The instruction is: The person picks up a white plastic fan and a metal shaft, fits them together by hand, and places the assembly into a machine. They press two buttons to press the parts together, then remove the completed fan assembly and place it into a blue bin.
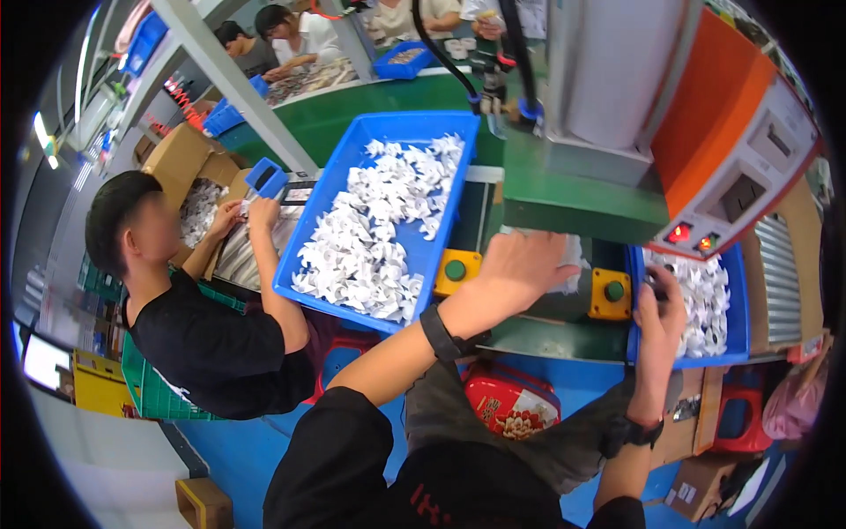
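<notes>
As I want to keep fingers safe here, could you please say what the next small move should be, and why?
Probably draw the left hand back from the green metal press block: it appears close to the block's lower edge, and a yellow box with a round green button sits beside that hand.

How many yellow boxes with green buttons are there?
2: the left yellow box beside the large blue tray, the right yellow box beside the right-hand blue tray. Others may be hidden.
</notes>
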`<state>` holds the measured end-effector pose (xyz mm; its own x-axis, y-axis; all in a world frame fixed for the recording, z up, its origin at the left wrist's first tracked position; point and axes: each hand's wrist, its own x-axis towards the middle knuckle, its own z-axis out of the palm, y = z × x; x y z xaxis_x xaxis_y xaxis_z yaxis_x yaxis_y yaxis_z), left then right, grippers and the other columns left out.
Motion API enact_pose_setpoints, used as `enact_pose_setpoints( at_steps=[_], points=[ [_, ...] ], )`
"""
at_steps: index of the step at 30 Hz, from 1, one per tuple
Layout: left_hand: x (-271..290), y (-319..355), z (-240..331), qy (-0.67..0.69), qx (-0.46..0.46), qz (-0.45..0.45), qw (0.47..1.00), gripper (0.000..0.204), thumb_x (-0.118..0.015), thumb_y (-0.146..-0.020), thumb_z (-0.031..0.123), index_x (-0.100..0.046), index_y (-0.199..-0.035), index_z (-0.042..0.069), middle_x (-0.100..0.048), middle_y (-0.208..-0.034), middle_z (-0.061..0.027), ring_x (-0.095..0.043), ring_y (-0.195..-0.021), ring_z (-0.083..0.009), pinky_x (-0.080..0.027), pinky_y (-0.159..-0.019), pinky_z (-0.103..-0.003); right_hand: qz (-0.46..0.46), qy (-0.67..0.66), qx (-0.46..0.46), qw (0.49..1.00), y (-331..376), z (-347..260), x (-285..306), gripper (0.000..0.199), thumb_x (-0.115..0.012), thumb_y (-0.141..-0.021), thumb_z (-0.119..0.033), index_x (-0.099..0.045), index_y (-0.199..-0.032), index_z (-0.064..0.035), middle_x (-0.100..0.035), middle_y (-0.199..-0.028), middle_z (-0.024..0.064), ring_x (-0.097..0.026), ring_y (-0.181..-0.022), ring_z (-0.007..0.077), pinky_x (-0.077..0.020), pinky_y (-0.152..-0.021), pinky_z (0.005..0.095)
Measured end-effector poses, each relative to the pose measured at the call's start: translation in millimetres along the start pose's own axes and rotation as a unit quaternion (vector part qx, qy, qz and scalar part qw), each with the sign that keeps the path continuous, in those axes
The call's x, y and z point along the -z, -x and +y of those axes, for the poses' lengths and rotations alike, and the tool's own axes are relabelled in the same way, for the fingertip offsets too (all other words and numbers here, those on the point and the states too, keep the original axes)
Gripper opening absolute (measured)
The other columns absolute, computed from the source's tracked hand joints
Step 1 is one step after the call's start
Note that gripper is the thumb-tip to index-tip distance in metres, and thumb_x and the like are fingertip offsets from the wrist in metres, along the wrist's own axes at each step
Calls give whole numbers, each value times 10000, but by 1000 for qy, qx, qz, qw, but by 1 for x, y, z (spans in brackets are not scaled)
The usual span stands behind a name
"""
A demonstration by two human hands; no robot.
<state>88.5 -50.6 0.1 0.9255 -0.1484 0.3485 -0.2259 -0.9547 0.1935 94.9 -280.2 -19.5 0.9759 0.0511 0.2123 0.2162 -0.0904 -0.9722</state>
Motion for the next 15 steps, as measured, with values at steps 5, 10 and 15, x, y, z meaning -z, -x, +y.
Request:
enact_pose_setpoints(
  at_steps=[5,10,15],
  points=[
    [15,10,-2,66,59,-28,996,550,-698,-836,372,-529,-1228,24,-619,-1009,-190,-648,-885,-398,-542,-649,-458,-57,-43,35,997,-25,-22,-65,244,-723,-831,-96,-685,-1053,-1,-588,-790,-5,-513,-712,63,-412,-635,212],
    [7,66,-28,356,179,106,911,447,-634,-924,373,-545,-1178,16,-584,-1043,-135,-584,-710,-211,-463,-555,-318,-78,-52,10,996,-39,-22,-89,206,-753,-805,-53,-680,-989,4,-628,-805,-8,-533,-706,66,-426,-642,228],
    [30,113,-33,807,310,35,501,276,-551,-996,313,-589,-1099,59,-569,-1011,-81,-481,-664,-86,-365,-510,-195,-106,-81,107,985,-51,-14,-116,185,-715,-810,-57,-676,-966,36,-704,-848,78,-618,-724,113,-482,-641,259]
  ],
)
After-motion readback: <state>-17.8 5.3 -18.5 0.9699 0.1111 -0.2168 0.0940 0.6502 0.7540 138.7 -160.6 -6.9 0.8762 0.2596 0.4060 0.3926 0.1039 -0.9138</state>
